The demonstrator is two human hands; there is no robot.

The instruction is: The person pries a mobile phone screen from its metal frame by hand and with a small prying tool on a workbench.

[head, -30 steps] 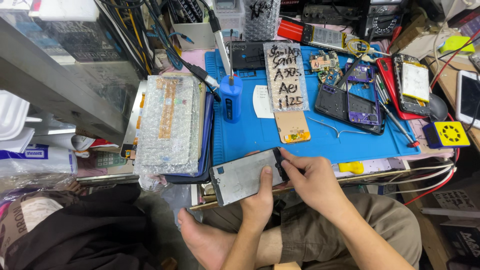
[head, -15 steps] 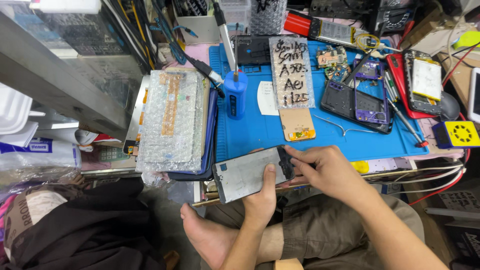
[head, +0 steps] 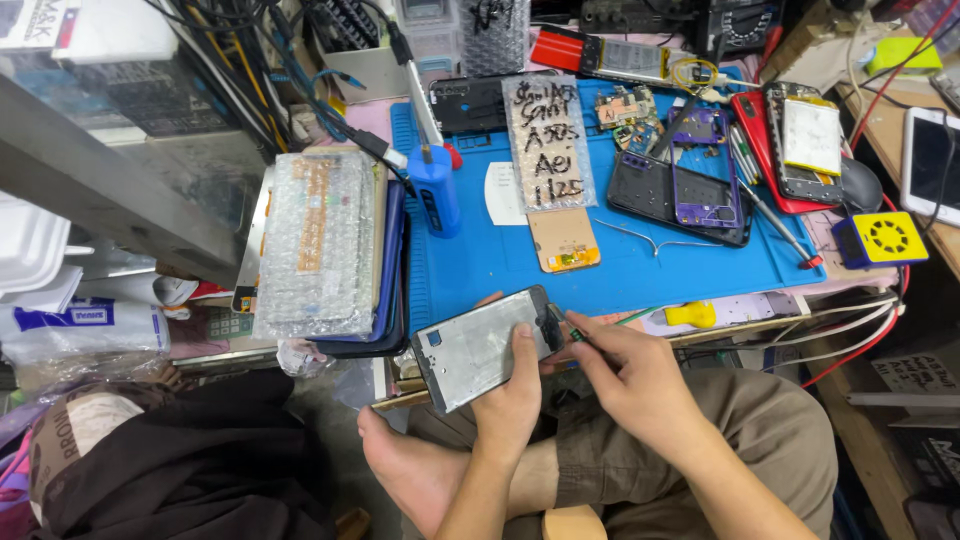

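My left hand (head: 512, 395) grips a phone's metal mid-frame (head: 482, 347) from below, with the thumb laid across its silver face. The frame is tilted, its dark end toward the right. My right hand (head: 628, 377) pinches a small dark part (head: 572, 331) with a green tip at that dark end. Both hands hover just in front of the near edge of the blue work mat (head: 620, 260), above my lap.
On the mat lie a screen in a bubble bag (head: 548, 140), an orange flex piece (head: 565, 240), an open purple phone (head: 690, 195), a red phone (head: 795, 150), a blue bottle (head: 436, 192) and tweezers (head: 650, 240). Bubble-wrapped packs (head: 320, 245) are stacked at left. My bare foot (head: 410, 465) rests below.
The view has shifted slightly. My hands stay on the mid-frame; the right fingers have moved in closer to its dark end.
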